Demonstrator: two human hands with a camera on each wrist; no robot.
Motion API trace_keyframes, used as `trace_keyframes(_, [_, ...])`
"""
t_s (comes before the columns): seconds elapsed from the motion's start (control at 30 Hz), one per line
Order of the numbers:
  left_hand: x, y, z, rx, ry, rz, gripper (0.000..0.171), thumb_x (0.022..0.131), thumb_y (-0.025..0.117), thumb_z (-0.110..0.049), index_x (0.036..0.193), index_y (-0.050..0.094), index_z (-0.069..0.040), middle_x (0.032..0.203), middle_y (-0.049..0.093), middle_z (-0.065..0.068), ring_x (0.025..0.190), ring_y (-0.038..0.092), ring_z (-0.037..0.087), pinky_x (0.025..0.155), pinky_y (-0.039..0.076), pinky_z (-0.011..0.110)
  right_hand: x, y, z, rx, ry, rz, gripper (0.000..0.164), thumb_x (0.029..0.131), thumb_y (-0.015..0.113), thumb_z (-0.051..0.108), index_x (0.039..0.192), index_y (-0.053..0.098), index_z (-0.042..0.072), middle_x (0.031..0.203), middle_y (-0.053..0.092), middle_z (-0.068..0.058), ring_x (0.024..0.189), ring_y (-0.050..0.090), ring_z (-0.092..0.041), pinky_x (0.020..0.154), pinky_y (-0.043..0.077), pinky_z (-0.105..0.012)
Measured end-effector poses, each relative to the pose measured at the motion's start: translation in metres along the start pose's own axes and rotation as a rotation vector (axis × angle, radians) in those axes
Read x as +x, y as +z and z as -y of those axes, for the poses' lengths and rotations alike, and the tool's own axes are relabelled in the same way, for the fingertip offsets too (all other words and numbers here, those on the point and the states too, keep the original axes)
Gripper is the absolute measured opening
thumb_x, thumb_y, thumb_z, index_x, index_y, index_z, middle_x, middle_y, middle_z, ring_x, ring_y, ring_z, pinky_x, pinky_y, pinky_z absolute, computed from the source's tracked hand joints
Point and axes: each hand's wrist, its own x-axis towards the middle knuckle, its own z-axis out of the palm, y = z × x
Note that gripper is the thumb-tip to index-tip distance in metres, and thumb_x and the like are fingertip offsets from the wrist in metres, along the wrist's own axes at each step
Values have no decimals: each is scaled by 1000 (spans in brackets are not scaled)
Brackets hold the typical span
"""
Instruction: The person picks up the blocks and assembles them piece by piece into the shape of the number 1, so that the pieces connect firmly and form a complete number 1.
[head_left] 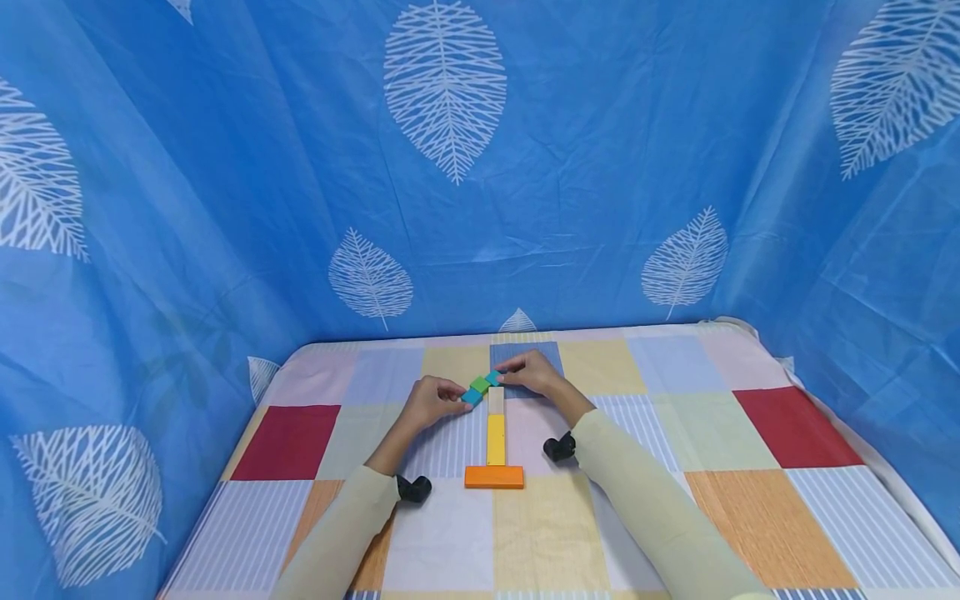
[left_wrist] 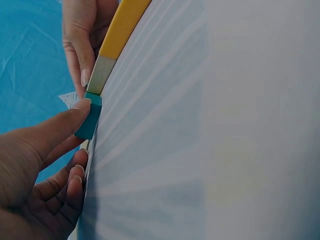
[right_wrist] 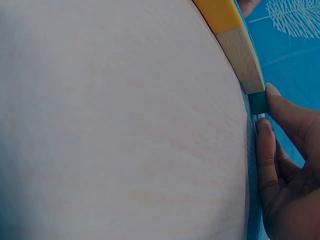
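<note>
My left hand (head_left: 432, 402) pinches a teal block (head_left: 472, 397) between thumb and fingers. In the left wrist view the thumb lies on this teal block (left_wrist: 90, 120). My right hand (head_left: 532, 372) has thumb and fingers on a smaller-looking teal block (head_left: 492, 377), also seen as a teal block (right_wrist: 258, 103) in the right wrist view. Between these two sits a green block (head_left: 480, 384), making a slanted row. Just below the row, a plain wood block (head_left: 496, 401) tops a yellow block (head_left: 496, 440). An orange block (head_left: 493, 477) lies crosswise at the yellow one's near end.
A patchwork-patterned cloth (head_left: 555, 533) covers the table. Blue curtains with white leaf prints (head_left: 525, 208) hang behind and at both sides. A small black device (head_left: 414, 489) sits at the left wrist, another black device (head_left: 559, 447) at the right.
</note>
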Motion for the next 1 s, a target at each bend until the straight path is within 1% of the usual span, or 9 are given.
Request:
trace_keyframes(0.17, [0,0,0,1,-6,-2,29,78,90,-19,102,81,-5,75,66,-2,70,53,16,63,46,26,0,0,0,1,9,5,24,92,76,17,114,78,8,115,74,-9,111,66,-24,95,52,-38])
trace_keyframes(0.37, [0,0,-2,-9,-18,-7,28,79,90,-19,102,81,-5,75,66,-2,71,54,17,66,46,27,1,0,-1,1,8,4,24,92,76,17,114,78,8,114,74,-9,110,66,-24,94,53,-38])
trace_keyframes(0.5, [-1,0,-3,-8,-19,-2,28,79,89,-19,102,81,-5,74,65,-1,71,53,16,65,46,27,0,-1,0,10,14,12,24,92,76,17,115,78,9,115,74,-9,112,66,-25,96,52,-39])
trace_keyframes(0.73, [-1,0,-6,-23,-29,3,27,79,89,-18,102,81,-5,73,64,-1,70,53,17,63,45,26,-4,-3,1,-1,-12,12,21,92,76,17,112,79,10,112,75,-9,109,67,-24,92,53,-36])
trace_keyframes(0.9, [0,0,-3,-23,-27,18,29,79,89,-20,103,81,-5,74,65,-2,69,53,15,62,45,26,-2,-2,-1,0,14,11,25,93,76,21,116,78,12,118,74,-9,117,64,-27,101,49,-41])
trace_keyframes(1.0, [1,-2,-1,-22,-25,29,29,79,89,-22,103,81,-6,73,65,-2,67,53,15,60,44,25,-1,-1,-1,-2,35,8,28,95,74,26,119,77,12,121,72,-9,116,65,-26,100,50,-42])
